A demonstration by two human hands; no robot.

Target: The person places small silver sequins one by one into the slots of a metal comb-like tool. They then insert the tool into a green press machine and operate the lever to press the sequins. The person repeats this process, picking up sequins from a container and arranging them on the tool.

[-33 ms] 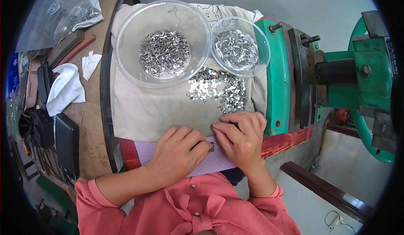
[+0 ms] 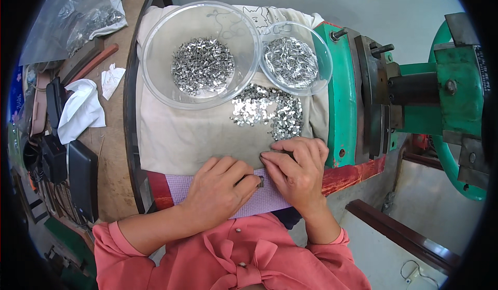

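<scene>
My left hand [image 2: 215,189] is curled over a purple woven mat [image 2: 181,186], its thumb and forefinger closed on a small dark metal piece [image 2: 260,181]. Close by, my right hand [image 2: 301,173] rests at the edge of the beige cloth [image 2: 171,139], fingers bent and pressed together. A dark sliver shows between its fingers, too hidden to name. Just beyond that hand lies a spread of small flat shiny metal pieces [image 2: 287,118]. A large clear bowl [image 2: 149,74] with small bent metal parts [image 2: 203,64] stands farther back. Beside it, a smaller clear bowl [image 2: 328,74] holds slim silvery parts [image 2: 291,59].
A green machine [image 2: 342,108] with dark metal jaws and a green handwheel [image 2: 441,155] stands on the right. To the left, a wooden table [image 2: 116,176] carries white tissue [image 2: 83,111], a black case [image 2: 83,178] and plastic bags [image 2: 91,25].
</scene>
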